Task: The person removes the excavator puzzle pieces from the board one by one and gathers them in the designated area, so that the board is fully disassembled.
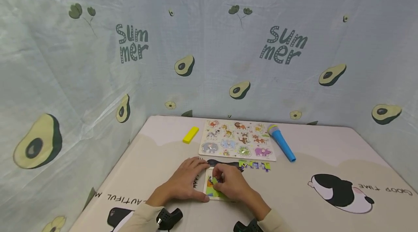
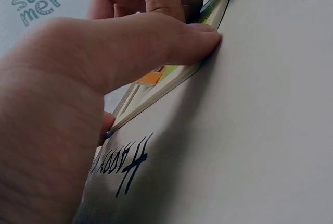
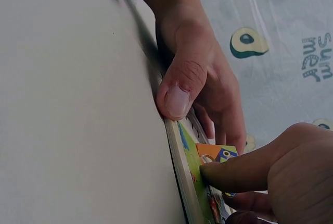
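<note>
My left hand (image 1: 187, 179) holds a small jigsaw puzzle board (image 1: 207, 198) at its left side, thumb along the near edge and fingertips by the far corner. In the left wrist view, the thumb (image 2: 195, 41) lies over the board's pale rim (image 2: 156, 101). My right hand (image 1: 232, 181) is over the board and pinches a colourful puzzle piece (image 3: 210, 150) between thumb and fingers; part of the piece is hidden by them. Green and orange printing shows inside the frame. Just beyond the right hand lie joined green and blue puzzle pieces (image 1: 254, 165).
Behind the hands lies a white animal peg board (image 1: 236, 139). A yellow block (image 1: 191, 135) is left of it, and a blue toy microphone (image 1: 282, 143) leans along its right side. A printed cloth (image 1: 339, 192) covers the table, and a patterned curtain (image 1: 209, 43) hangs behind.
</note>
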Action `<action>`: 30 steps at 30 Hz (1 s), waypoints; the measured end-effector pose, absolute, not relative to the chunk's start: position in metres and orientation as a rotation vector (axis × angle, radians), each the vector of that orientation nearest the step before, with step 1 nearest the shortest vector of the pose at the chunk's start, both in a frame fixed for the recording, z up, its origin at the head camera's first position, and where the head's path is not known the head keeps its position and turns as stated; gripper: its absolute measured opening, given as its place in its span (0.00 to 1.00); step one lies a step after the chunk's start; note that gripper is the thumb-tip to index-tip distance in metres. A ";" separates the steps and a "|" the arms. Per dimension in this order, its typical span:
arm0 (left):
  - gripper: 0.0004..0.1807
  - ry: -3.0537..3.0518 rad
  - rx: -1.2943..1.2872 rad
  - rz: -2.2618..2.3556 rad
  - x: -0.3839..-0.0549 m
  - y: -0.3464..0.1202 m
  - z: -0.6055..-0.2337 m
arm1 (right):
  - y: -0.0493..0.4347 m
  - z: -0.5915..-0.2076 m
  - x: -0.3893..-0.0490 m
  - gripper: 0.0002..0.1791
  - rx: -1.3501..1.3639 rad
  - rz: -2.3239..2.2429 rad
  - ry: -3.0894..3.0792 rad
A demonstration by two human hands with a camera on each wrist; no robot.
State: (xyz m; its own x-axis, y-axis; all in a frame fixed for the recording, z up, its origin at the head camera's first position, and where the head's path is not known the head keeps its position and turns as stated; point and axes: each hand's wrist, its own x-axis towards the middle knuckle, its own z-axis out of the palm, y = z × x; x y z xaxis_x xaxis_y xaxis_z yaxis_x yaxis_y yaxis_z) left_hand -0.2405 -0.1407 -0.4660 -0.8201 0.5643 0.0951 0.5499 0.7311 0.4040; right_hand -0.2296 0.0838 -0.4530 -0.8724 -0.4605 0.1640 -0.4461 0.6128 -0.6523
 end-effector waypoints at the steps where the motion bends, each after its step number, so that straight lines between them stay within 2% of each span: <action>1: 0.55 2.895 0.932 0.657 -0.241 -0.141 -0.466 | 0.084 -0.452 -0.230 0.12 -0.797 -1.126 2.801; 13: 0.55 2.898 0.944 0.633 -0.241 -0.142 -0.467 | 0.090 -0.449 -0.228 0.05 -0.807 -1.326 2.663; 30: 0.56 2.907 0.952 0.630 -0.241 -0.143 -0.469 | 0.100 -0.444 -0.226 0.03 -0.733 -1.310 2.702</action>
State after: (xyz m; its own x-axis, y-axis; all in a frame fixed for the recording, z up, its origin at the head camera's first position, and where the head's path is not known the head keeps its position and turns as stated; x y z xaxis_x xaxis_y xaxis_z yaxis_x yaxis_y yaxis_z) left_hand -0.2410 -0.1425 -0.4686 -0.8140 0.5711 0.1062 0.5638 0.7327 0.3811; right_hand -0.2262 0.0995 -0.4437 -0.8865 -0.4354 0.1568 -0.3927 0.5287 -0.7525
